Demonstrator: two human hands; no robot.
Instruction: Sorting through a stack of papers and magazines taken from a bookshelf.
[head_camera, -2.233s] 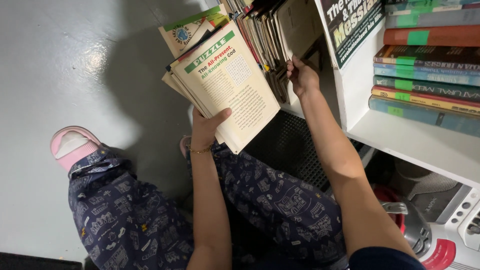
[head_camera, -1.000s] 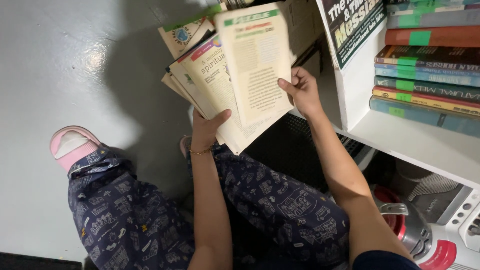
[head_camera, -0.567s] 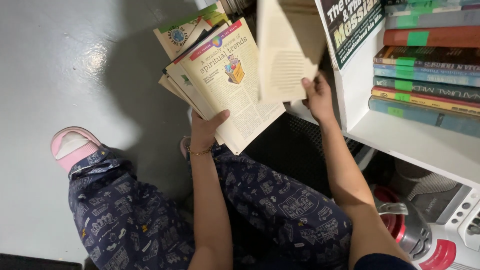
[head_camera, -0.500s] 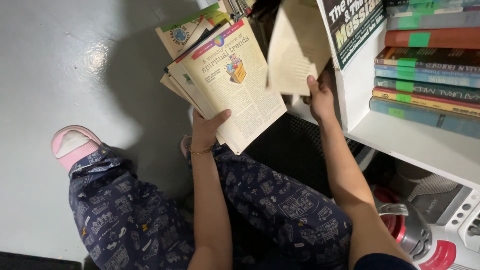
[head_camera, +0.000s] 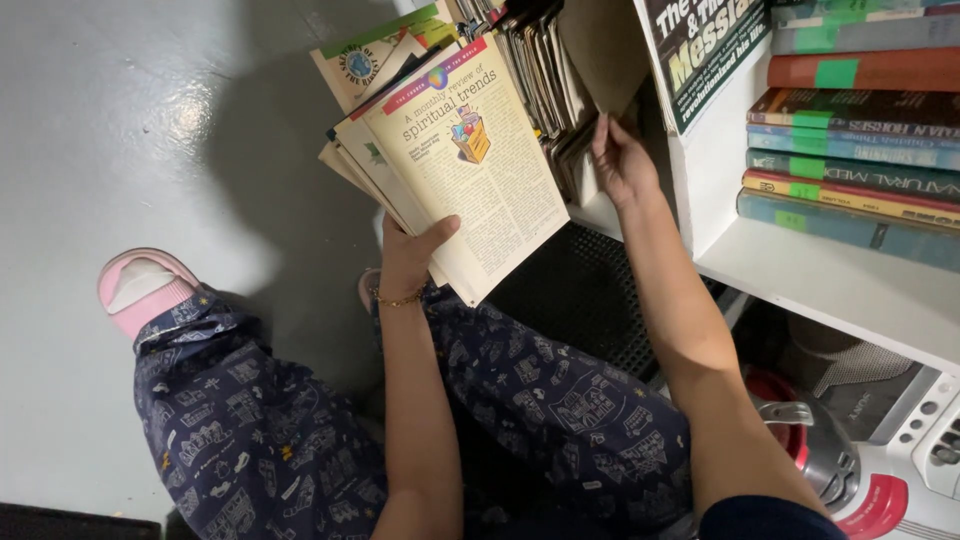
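1. The left hand (head_camera: 412, 255) grips a stack of magazines (head_camera: 455, 165) from below, thumb across the bottom edge of the top cover, fingers hidden beneath; the forearm rises straight up from the lap.
2. The right hand (head_camera: 622, 160) reaches into the white shelf (head_camera: 800, 280), fingers loosely curled against the upright magazines (head_camera: 545, 90) standing there; whether they pinch one cannot be told.
3. The stack is tilted, above the knees in patterned dark trousers (head_camera: 560, 400).
4. A pink slipper (head_camera: 140, 285) rests on the grey floor (head_camera: 110, 130).
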